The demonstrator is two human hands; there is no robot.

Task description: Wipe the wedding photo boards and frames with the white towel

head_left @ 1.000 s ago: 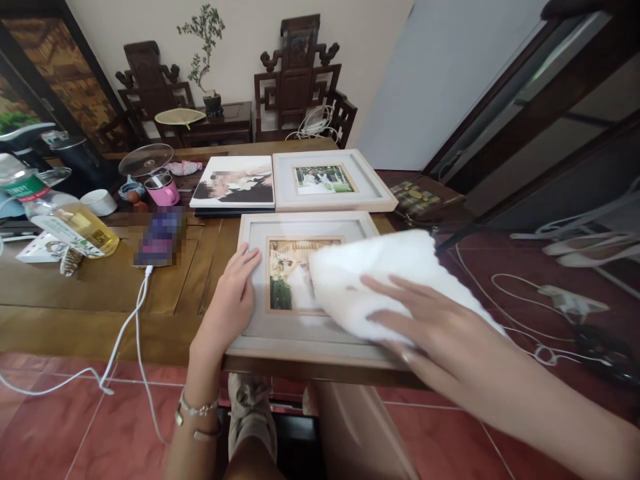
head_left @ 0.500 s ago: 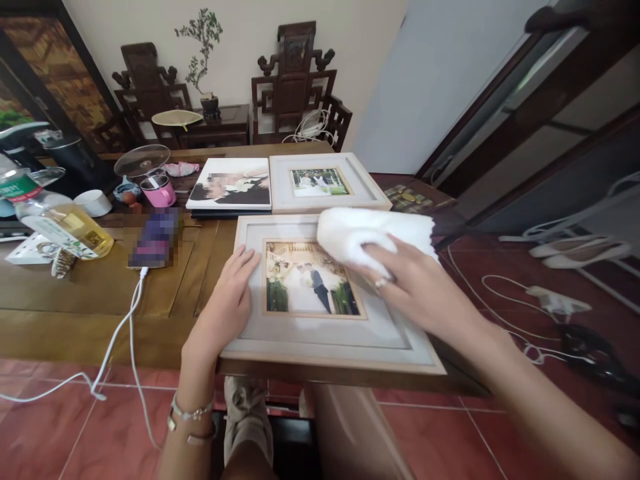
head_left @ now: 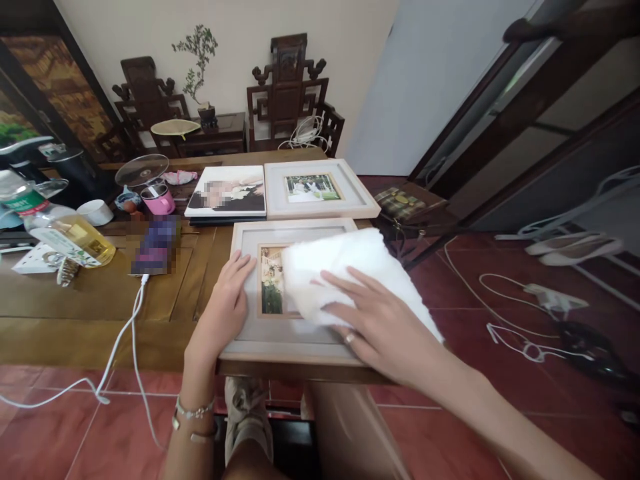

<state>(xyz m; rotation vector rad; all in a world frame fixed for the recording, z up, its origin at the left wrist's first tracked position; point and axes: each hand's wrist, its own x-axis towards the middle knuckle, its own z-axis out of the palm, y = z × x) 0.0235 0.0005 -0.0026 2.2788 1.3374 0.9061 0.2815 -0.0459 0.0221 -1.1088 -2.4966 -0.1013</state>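
Observation:
A pale wooden picture frame (head_left: 260, 233) lies flat at the near edge of the wooden table (head_left: 90, 300). My left hand (head_left: 227, 303) rests flat on the frame's left border, fingers stretched out. My right hand (head_left: 377, 320) presses a white cloth (head_left: 340, 267) onto the frame's glass with fingers spread; the cloth covers most of the photo. Only the photo's left strip shows.
A second framed photo (head_left: 315, 190) and an unframed print (head_left: 227, 193) lie behind. To the left stand a pink mug (head_left: 157, 199), a bottle of yellow liquid (head_left: 65, 230) and a phone (head_left: 155, 245) with a white cable (head_left: 133, 333). Dark carved chairs line the wall. Cables lie on the red floor at right.
My right hand slid the cloth from the frame's upper right corner down and left across the photo. The left hand stayed on the left border.

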